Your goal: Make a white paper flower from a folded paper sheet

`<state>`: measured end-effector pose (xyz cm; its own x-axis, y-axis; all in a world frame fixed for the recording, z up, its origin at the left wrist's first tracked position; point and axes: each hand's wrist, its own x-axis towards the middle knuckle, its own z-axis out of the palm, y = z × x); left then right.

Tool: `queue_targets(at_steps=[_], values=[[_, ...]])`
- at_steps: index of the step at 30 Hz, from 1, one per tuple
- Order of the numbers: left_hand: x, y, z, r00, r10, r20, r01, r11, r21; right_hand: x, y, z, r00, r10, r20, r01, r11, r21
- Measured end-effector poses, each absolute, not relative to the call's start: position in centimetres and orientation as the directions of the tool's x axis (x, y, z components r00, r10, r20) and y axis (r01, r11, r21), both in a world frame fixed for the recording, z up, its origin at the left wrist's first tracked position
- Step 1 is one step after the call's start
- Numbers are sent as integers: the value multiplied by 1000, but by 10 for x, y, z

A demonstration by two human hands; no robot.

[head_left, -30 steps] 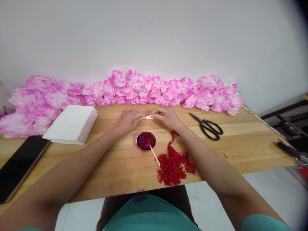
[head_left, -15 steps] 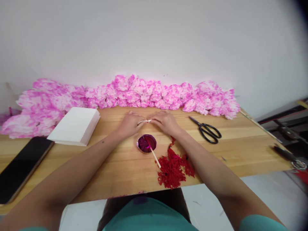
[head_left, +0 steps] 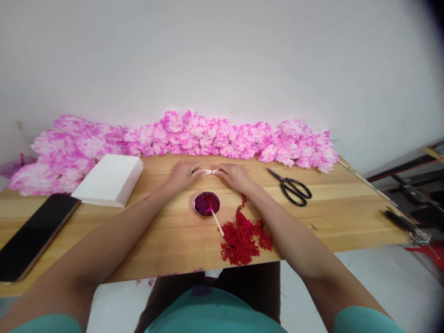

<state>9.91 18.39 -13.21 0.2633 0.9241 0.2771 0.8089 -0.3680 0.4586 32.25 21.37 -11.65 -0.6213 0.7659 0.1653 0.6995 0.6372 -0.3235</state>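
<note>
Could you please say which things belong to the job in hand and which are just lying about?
Likely part of the job:
red-banded white strip, held by left hand and right hand
red yarn
scissors
white stack
dish with stick
pink puffs

Probably just lying about:
phone
black-handled tool

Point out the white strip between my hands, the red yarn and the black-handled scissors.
White strip (head_left: 208,172): head view, middle of its exposed stretch.
Red yarn (head_left: 240,243): head view, middle of the tangled pile.
Black-handled scissors (head_left: 284,180): head view, where blades meet handles.
</note>
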Motion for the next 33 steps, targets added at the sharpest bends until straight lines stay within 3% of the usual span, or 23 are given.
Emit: queue_targets(at_steps=[13, 20, 25, 33], values=[[100, 186, -132, 237, 941, 241, 825, -326, 461, 327, 217, -120, -650, 743, 163, 643, 651, -404], [100, 186, -134, 397, 829, 394, 754, -539, 376, 325, 213, -118, -662, 719, 210, 628, 686, -367], [103, 184, -133, 465, 814, 347, 759, -569, 316, 324, 211, -116, -656, 723, 215, 626, 681, -381], [109, 179, -126, 503, 825, 258, 762, -565, 318, 320, 209, -125, -708, 675, 208, 575, 722, -385]])
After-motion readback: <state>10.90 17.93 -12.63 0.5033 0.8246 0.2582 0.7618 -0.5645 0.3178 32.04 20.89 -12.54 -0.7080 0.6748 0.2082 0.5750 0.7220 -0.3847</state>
